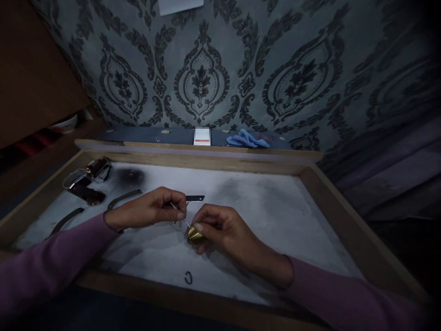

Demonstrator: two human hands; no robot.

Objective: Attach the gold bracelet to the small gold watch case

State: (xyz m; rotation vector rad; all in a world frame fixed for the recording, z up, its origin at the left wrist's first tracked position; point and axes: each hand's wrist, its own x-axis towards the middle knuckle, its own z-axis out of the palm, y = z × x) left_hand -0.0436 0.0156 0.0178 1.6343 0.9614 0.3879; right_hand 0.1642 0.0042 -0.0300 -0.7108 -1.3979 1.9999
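My left hand (158,209) is closed around a thin metal tool (186,223), whose tip points down to the right and meets a small object. That object is a shiny gold-green rounded piece (195,234), pinched between the thumb and fingers of my right hand (223,227). Both hands are held over the white surface of a shallow wooden tray. Just behind my left fingers lies a dark flat strip (196,198) with a hole near its end. Close to the front edge rests a small black open ring (188,277).
Two dark curved strips (124,197) lie left of my hands. Dark pieces with copper-coloured edges (86,191) sit in the far left corner. The wooden tray's rim (213,160) surrounds the surface. Behind it are a blue cloth (248,139) and a small white box (202,136).
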